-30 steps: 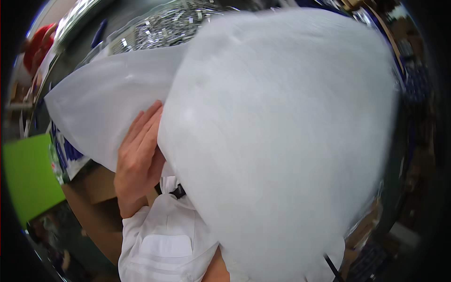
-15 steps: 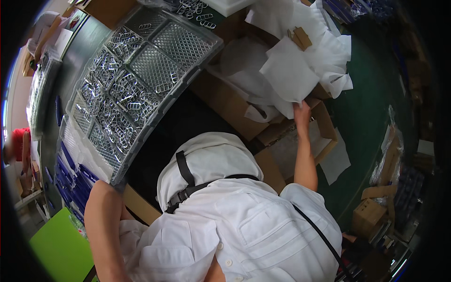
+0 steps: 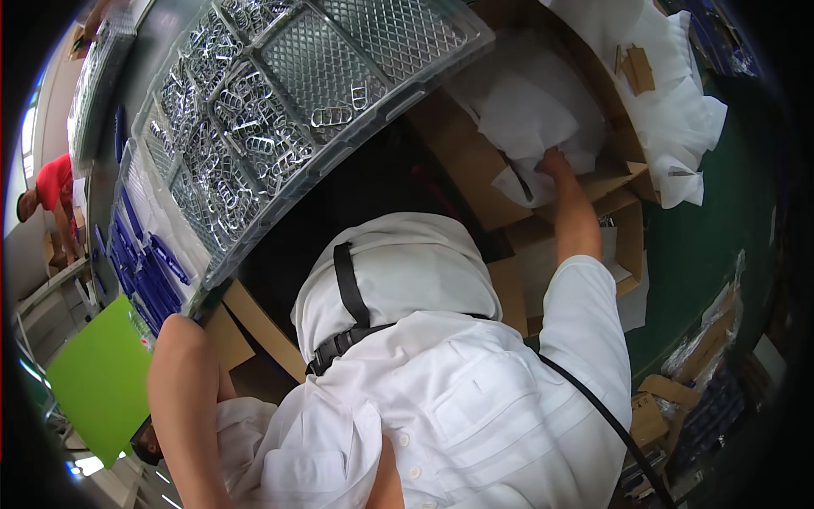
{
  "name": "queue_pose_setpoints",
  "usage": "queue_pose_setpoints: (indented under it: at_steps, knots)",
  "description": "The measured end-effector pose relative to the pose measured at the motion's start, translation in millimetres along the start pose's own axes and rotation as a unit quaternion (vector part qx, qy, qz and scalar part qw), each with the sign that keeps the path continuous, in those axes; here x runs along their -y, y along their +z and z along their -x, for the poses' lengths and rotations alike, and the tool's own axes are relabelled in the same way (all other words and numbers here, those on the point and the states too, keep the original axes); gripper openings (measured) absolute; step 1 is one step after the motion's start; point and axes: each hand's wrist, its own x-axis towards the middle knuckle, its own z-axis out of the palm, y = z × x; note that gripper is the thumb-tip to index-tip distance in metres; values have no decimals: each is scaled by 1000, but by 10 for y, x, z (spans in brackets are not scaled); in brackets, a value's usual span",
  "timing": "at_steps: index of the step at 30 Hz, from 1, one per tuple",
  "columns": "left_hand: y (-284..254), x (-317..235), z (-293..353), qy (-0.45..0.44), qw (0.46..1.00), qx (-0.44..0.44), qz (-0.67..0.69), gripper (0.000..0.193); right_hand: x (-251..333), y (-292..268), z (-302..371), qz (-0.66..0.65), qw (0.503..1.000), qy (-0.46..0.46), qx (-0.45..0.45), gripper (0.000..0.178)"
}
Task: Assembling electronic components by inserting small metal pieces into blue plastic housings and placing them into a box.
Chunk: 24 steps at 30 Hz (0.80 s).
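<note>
Clear compartment tray (image 3: 398, 95) at 11 o'clock. Cardboard carton (image 3: 458, 161), open, at 1; crumpled white sheet (image 3: 530, 110) inside. My right hand (image 3: 555, 163) grips the sheet's near edge; my left hand, I cannot tell. Metal buckles (image 3: 212, 106) heaped in the tray.

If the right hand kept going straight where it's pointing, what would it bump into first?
Probably the crumpled white sheet in the cardboard box: the right hand seems to be touching it. How much space lies behind it is hard to tell.
</note>
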Motion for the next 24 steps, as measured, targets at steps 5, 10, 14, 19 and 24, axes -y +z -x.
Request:
queue_pose_setpoints:
  at_steps: [5,10,14,19,24]
  knots:
    - [268,337,-246,-5,998,-4,58,44,440,-693,8,73,976,-2,205,87]
    - [317,1118,-619,1,989,9,150,48,256,-783,421,59,930,-204,-300,67]
    - [429,1257,-713,16,985,37,166,51,15,34,223,144,953,-249,-93,61]
    - [343,1836,-947,32,981,90,169,55,-181,361,55,167,943,-173,229,33]
    - [112,1707,-1089,59,966,166,190,59,56,-404,148,-23,973,-198,-119,31]
